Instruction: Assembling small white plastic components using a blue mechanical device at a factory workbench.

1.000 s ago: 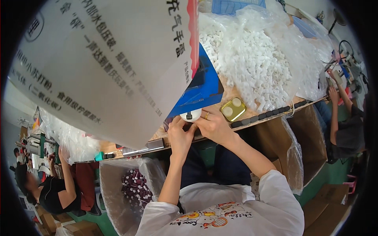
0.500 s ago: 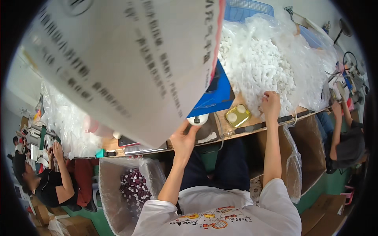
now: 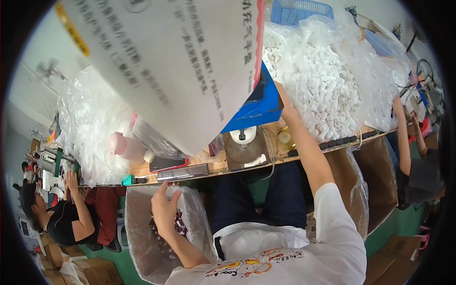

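our left hand (image 3: 164,206) hung loose-fingered, gripping nothing, over the plastic-lined bin (image 3: 142,237); our right hand (image 3: 283,97) reached into the white parts bag (image 3: 327,90), grip unseen; best pinch few.

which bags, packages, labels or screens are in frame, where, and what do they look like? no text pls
Large white sack: upper left, close to the camera, dark print, red stripe along its right edge.
Clear bags of small white parts: bench, upper right, heaped.
Clear plastic bag lining a box: below the bench; left hand over it, dark small parts inside.
Phone: lying flat on the bench, dark screen, red edge.
Right hand reaches up by the white parts.
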Available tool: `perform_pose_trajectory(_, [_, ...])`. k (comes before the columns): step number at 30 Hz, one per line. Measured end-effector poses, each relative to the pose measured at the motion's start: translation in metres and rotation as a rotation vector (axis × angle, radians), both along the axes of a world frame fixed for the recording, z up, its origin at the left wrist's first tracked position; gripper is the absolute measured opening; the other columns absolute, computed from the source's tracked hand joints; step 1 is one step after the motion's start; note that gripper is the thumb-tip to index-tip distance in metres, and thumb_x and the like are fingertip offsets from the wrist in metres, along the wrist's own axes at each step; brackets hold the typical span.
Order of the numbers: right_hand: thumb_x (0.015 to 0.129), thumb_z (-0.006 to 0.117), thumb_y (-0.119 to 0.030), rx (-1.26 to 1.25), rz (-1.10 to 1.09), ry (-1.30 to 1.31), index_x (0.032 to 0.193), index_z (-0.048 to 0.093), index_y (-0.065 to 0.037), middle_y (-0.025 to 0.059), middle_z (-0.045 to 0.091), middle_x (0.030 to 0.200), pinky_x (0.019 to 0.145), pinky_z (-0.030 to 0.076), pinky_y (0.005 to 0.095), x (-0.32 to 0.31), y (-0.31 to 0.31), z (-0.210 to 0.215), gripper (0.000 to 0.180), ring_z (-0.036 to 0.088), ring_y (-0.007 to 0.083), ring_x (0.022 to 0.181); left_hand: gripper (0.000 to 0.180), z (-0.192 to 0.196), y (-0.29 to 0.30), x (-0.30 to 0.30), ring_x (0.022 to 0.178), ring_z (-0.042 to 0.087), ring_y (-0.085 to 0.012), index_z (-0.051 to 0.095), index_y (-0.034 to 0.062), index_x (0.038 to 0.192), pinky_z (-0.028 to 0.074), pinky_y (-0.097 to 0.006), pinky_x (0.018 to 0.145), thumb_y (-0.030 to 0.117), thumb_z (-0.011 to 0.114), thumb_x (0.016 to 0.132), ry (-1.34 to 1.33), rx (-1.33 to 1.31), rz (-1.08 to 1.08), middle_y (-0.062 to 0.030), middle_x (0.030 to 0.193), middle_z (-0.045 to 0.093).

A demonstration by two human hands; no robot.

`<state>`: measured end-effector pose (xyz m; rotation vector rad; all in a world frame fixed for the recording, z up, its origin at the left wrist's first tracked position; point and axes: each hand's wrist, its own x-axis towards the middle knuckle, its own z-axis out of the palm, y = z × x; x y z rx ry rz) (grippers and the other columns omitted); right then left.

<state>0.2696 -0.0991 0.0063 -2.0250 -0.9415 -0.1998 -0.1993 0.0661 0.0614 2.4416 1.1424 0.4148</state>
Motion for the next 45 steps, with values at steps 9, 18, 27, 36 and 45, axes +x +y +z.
perform_pose_trajectory(9, [0.086, 0.057, -0.014, -0.312, -0.128, -0.199, 0.098, 0.068, -0.005, 0.022, 0.069, 0.099, 0.079, 0.053, 0.0485, 0.001, -0.005, -0.02, 0.018, 0.066, 0.0392, 0.094, 0.029, -0.063, 0.011, 0.15, 0.084, 0.073, -0.0267, 0.066, -0.0043, 0.104, 0.056, -0.036, 0.073, 0.014, 0.075, 0.084, -0.26, -0.121, -0.268, -0.0182, 0.093, 0.074])
perform_pose_trajectory(18, [0.078, 0.07, -0.021, -0.185, -0.014, 0.108, 0.087, 0.068, -0.005, 0.0215, 0.069, 0.085, 0.077, 0.052, 0.0463, 0.036, 0.027, -0.03, 0.018, 0.066, 0.0398, 0.088, 0.031, -0.068, -0.008, 0.152, 0.076, 0.071, -0.0196, 0.062, -0.0023, 0.102, 0.055, -0.033, 0.066, 0.008, 0.079, 0.078, -0.404, -0.209, -0.322, -0.0137, 0.084, 0.071])
perform_pose_trajectory(27, [0.081, 0.06, -0.006, -0.194, -0.03, -0.07, 0.094, 0.069, -0.005, 0.0215, 0.067, 0.097, 0.079, 0.052, 0.0454, 0.022, 0.006, -0.037, 0.016, 0.066, 0.0384, 0.093, 0.024, -0.022, -0.051, 0.125, 0.098, 0.064, -0.0144, 0.058, -0.0038, 0.112, 0.051, -0.026, 0.087, -0.004, 0.067, 0.089, -0.806, -0.549, -0.214, -0.0071, 0.105, 0.063])
perform_pose_trajectory(36, [0.081, 0.063, -0.016, -0.111, -0.015, -0.218, 0.1, 0.073, -0.008, 0.0182, 0.07, 0.098, 0.087, 0.051, 0.0468, 0.103, 0.09, -0.008, 0.022, 0.065, 0.0355, 0.097, 0.022, -0.055, -0.076, 0.13, 0.095, 0.066, -0.0166, 0.062, -0.0069, 0.11, 0.053, -0.028, 0.087, -0.007, 0.067, 0.089, -0.985, -0.475, -0.127, -0.0097, 0.104, 0.066])
perform_pose_trajectory(45, [0.069, 0.073, -0.049, -0.699, 0.356, 0.011, 0.111, 0.075, -0.027, 0.0157, 0.053, 0.137, 0.1, 0.03, 0.0767, 0.08, 0.126, 0.019, 0.047, 0.038, 0.0387, 0.137, 0.02, -0.091, -0.077, 0.148, 0.081, 0.058, -0.0119, 0.058, -0.006, 0.109, 0.048, -0.024, 0.073, -0.004, 0.066, 0.091, -0.867, -0.285, -0.143, -0.0082, 0.1, 0.062])
